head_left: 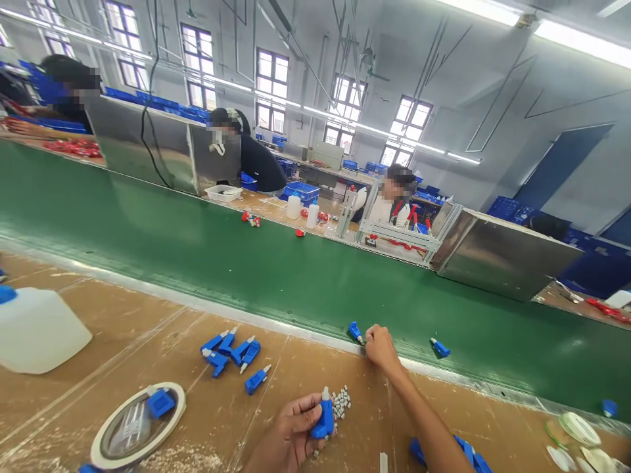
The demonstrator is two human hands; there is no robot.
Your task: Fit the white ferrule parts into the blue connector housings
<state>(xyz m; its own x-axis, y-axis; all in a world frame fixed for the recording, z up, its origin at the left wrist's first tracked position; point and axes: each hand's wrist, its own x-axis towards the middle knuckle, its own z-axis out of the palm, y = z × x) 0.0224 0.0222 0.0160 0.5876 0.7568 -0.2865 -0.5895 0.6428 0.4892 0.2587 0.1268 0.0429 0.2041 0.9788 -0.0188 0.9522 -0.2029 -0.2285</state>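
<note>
Probably to leave its pale tip (325, 393) exposed, the left hand (290, 428) clamps a blue piece (324, 422) beside grey bits (341, 402); the right hand (380, 347) curls near another blue piece (353, 330) at the green belt (296, 289), grip unclear

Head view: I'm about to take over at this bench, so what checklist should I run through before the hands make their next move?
1. Held blue part secure: ok, between the thumb and fingers of the left hand, pale tip upward.
2. That tip fully seated: cannot tell, too small to judge.
3. Right hand gripping the blue part by the belt's near edge: cannot tell, the fingertips are hidden.
4. Small grey pieces close by: ok, loose beside the left hand.
5. Green belt free of other blue parts: not ok, another lies right of the right hand.
</note>
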